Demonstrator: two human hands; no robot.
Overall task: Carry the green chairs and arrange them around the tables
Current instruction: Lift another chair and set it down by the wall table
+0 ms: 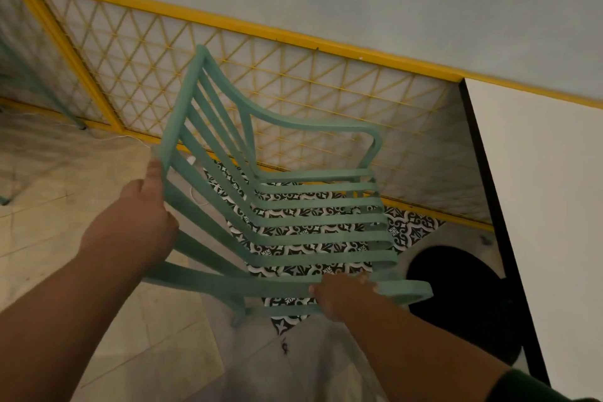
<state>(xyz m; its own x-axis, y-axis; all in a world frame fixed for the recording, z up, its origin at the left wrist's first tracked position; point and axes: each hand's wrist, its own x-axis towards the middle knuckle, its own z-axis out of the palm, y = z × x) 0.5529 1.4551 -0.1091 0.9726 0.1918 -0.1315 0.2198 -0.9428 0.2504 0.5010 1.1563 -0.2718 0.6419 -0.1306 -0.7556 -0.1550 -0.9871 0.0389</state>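
At the far left, thin teal legs [42, 85], blurred, probably belong to a second chair; I cannot tell for sure. Next comes the left hand [137, 225], wrapped round the near end of the top rail of the green slatted metal armchair [326, 258], thumb lying up along the rail. The chair sits between the 2 hands, in front of the yellow lattice railing [261, 81] and over the black-and-white patterned floor tiles [411, 232]; whether its legs are off the floor is not clear. The right hand [342, 295] is curled over the near armrest, fingers on top. Further right stands the white, black-edged counter [538, 206] on its round black base [456, 297], just beside the chair's seat front.

The chair looks stiff and probably fairly light, being open strips, though bulky. The painted slats seem matt rather than slippery. Top rail plus armrest is a sound pairing: both are solid frame members and keep the chair from swinging. Its far armrest could knock the railing.
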